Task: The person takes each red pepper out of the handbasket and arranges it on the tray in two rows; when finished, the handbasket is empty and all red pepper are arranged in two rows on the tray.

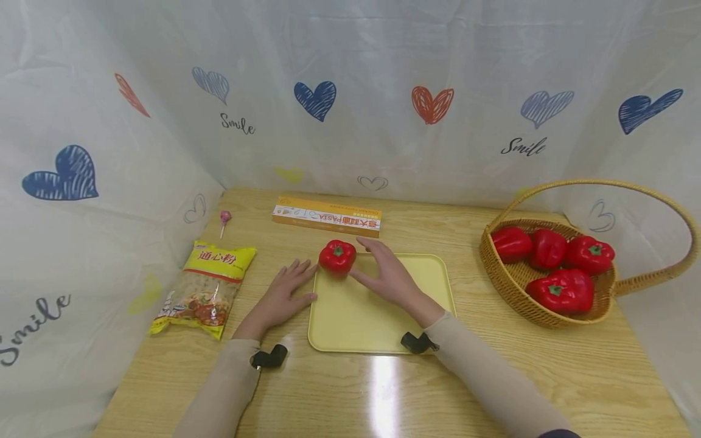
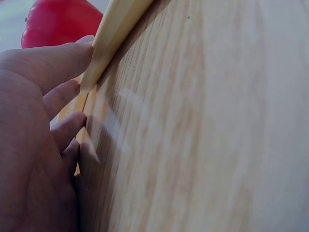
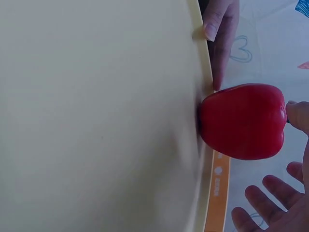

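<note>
Centrally, a red pepper (image 1: 330,263) stands stem up at the far left corner of a yellow tray (image 1: 378,319), close to the rim. The right hand (image 1: 390,275) lies just to its right, thumb and fingers spread wide and gripping nothing; whether the thumb touches the pepper cannot be told. The left hand (image 1: 282,298) is extended along the tray's left edge, its fingers loosely straight and the thumb against the rim in the left wrist view. Behind the tray lies a pasta box (image 1: 323,219); at left, a yellow bag (image 1: 207,291), with a lollipop (image 1: 226,216) beyond it. At right, a handled basket (image 1: 504,286) contains four further peppers (image 1: 547,248). All rest on a wooden table (image 1: 323,395).
</note>
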A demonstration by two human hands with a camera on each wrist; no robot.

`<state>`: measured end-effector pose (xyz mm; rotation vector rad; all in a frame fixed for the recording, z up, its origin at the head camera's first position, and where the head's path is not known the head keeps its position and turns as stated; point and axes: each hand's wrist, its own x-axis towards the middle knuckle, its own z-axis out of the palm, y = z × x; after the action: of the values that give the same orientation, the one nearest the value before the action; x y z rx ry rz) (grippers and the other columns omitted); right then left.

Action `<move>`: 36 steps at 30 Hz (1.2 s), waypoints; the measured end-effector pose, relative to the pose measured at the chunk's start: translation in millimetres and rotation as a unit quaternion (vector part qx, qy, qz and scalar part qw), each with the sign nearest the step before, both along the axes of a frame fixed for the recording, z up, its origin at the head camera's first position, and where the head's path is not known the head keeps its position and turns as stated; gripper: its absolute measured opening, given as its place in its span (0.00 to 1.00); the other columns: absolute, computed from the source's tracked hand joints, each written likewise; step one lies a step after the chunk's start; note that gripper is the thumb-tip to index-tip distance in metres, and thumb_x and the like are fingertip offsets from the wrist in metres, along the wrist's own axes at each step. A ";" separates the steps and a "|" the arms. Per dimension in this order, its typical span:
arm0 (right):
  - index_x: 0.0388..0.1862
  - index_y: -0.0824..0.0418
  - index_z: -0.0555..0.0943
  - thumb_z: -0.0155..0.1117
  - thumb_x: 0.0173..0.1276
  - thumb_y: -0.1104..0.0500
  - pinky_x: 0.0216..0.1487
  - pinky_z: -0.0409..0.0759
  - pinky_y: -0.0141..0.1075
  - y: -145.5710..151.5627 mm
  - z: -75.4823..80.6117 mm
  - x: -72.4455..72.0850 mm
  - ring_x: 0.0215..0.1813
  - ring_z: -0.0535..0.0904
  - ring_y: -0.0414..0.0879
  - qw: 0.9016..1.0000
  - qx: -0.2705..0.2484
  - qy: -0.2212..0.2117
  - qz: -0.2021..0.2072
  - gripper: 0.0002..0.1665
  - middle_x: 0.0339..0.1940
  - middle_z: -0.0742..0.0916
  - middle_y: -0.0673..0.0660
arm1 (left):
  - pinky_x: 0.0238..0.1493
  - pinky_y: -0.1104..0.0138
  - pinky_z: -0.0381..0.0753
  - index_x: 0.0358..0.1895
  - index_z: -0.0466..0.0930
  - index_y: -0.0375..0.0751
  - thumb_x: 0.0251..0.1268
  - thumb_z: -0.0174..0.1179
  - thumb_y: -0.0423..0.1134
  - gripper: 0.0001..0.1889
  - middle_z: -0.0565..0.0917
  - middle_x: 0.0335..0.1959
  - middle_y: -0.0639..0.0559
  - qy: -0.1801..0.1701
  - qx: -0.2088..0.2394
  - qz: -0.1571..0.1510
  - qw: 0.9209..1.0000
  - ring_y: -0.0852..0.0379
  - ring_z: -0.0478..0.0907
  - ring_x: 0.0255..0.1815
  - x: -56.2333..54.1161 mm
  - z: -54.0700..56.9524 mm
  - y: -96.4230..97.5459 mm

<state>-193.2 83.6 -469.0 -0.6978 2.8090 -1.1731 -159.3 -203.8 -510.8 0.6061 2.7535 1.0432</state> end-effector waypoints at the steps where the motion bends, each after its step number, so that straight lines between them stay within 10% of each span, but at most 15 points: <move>1: 0.80 0.53 0.64 0.69 0.69 0.42 0.69 0.73 0.55 1.8 0.0 0.9 0.71 0.72 0.55 1.000 -0.002 0.000 0.000 0.45 0.74 0.73 0.56 | 0.82 0.47 0.35 0.79 0.63 0.45 0.72 0.62 0.49 0.35 0.59 0.80 0.42 0.000 -0.001 0.000 1.000 0.41 0.45 0.83 -0.1 -0.3 0.0; 36: 0.79 0.56 0.65 0.66 0.74 0.46 0.68 0.71 0.62 92.8 8.3 29.3 0.70 0.71 0.58 0.999 0.013 0.012 -0.045 0.40 0.72 0.74 0.59 | 0.82 0.48 0.36 0.79 0.63 0.46 0.73 0.61 0.52 0.36 0.59 0.81 0.44 0.002 -0.005 -0.001 1.000 0.41 0.44 0.83 -1.0 -3.5 -1.1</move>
<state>-163.8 176.4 -460.8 -0.5951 2.8977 -1.1470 -160.3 -204.9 -514.3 0.6107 2.7584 1.0281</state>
